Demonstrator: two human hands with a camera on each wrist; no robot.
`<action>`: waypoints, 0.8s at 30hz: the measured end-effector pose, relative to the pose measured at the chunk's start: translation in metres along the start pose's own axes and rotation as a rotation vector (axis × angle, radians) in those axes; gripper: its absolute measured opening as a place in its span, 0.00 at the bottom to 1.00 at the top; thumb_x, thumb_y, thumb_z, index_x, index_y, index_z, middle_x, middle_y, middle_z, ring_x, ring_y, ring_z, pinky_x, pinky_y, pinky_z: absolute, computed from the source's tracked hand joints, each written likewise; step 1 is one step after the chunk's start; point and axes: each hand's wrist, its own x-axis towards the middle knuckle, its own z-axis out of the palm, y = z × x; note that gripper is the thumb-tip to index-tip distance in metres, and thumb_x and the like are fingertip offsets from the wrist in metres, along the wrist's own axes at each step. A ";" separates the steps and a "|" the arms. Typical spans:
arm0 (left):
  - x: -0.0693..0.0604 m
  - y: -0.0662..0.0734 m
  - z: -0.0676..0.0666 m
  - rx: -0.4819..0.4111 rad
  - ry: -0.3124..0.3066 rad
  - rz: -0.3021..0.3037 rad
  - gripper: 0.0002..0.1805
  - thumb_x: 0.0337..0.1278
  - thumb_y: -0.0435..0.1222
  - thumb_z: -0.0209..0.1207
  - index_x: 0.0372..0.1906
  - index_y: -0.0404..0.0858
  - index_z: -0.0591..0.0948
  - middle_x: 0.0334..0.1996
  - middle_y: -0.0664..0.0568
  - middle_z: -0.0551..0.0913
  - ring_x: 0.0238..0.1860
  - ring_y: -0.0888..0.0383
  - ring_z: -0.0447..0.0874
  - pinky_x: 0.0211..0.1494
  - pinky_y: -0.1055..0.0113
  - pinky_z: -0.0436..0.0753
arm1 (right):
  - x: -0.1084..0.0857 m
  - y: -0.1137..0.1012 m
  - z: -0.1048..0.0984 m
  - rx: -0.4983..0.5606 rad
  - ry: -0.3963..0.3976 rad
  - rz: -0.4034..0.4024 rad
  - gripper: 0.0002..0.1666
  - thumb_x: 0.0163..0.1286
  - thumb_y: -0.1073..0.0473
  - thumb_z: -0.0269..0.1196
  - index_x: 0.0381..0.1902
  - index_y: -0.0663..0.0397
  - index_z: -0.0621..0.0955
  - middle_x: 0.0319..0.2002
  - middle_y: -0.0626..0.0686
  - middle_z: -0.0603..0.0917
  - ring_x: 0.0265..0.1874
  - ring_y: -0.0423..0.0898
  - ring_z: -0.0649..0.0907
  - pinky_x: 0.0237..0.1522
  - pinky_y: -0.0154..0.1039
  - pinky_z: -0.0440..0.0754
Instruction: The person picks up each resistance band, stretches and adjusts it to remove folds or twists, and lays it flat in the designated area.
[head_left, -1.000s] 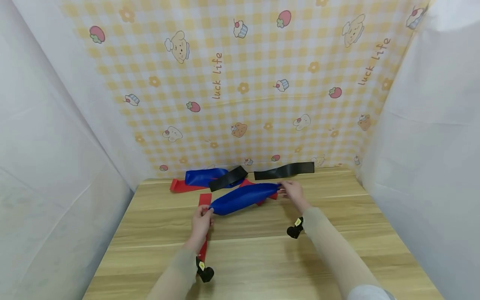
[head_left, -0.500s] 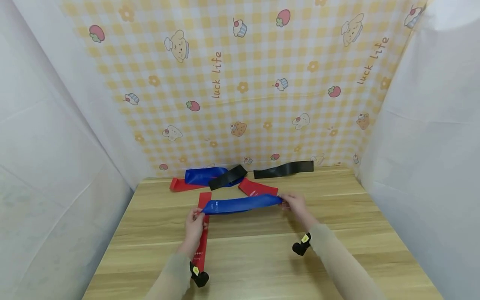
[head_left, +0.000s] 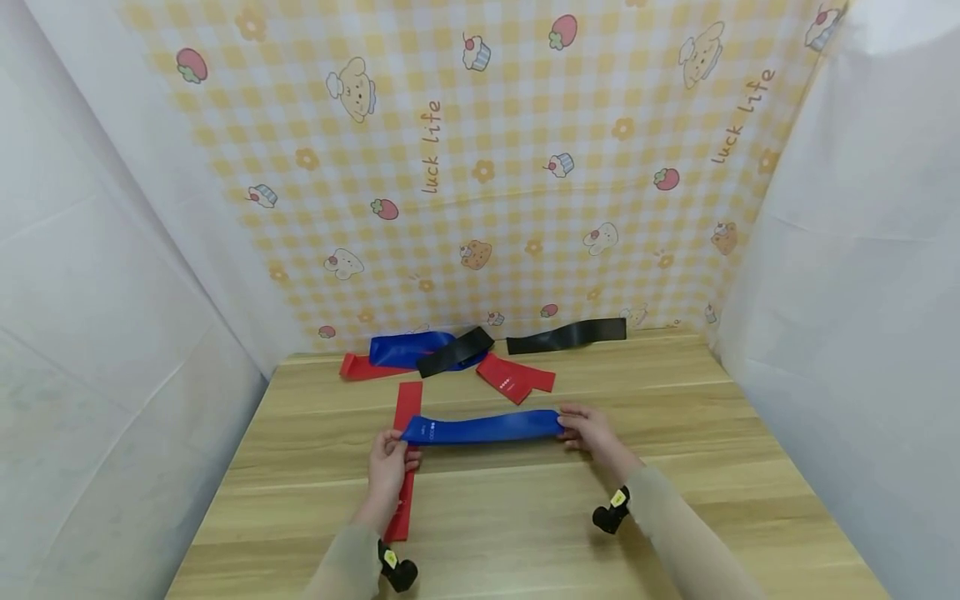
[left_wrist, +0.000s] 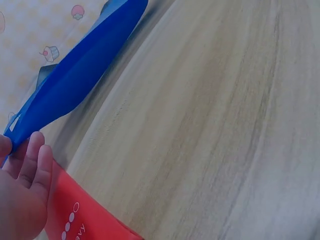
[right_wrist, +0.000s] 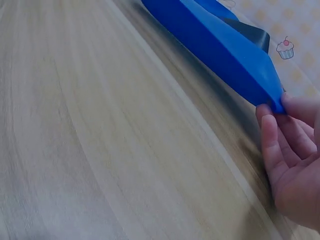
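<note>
A flat blue resistance band loop [head_left: 483, 428] is stretched sideways between both hands, low over the wooden table. My left hand [head_left: 387, 468] pinches its left end between thumb and fingers; the left wrist view shows the blue band [left_wrist: 80, 75] running up and away from that grip. At the other end my right hand [head_left: 592, 433] pinches the band, and in the right wrist view the thumb and fingertips meet on its blue corner [right_wrist: 272, 97]. Beneath the left hand lies a long red band [head_left: 406, 404], printed in white and partly covered by that hand.
Behind lie a folded red band [head_left: 513, 379], a black band [head_left: 566, 337], another black band [head_left: 456, 352] across a second blue band [head_left: 401, 350], and a red one [head_left: 367, 368] under that. A patterned cloth [head_left: 480, 208] hangs at the back, with white cloth on both sides.
Both hands have brought the blue band toward the person and lower, from above the folded red band, which now shows fully. The band has turned from slanted to nearly level and flattened.
</note>
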 end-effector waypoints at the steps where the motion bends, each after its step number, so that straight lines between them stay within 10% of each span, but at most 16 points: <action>1: -0.001 0.000 0.000 -0.006 0.005 0.006 0.06 0.70 0.25 0.46 0.47 0.33 0.67 0.39 0.40 0.78 0.29 0.57 0.82 0.32 0.68 0.83 | -0.001 0.000 -0.001 -0.003 -0.012 0.007 0.27 0.70 0.65 0.60 0.63 0.72 0.70 0.38 0.55 0.84 0.30 0.47 0.85 0.29 0.38 0.84; 24: -0.007 -0.009 -0.010 0.119 -0.058 0.042 0.15 0.61 0.20 0.46 0.47 0.30 0.79 0.47 0.39 0.75 0.37 0.53 0.76 0.36 0.71 0.80 | -0.015 -0.003 -0.010 -0.195 -0.096 0.126 0.16 0.65 0.67 0.63 0.48 0.73 0.77 0.31 0.59 0.86 0.27 0.48 0.86 0.30 0.41 0.85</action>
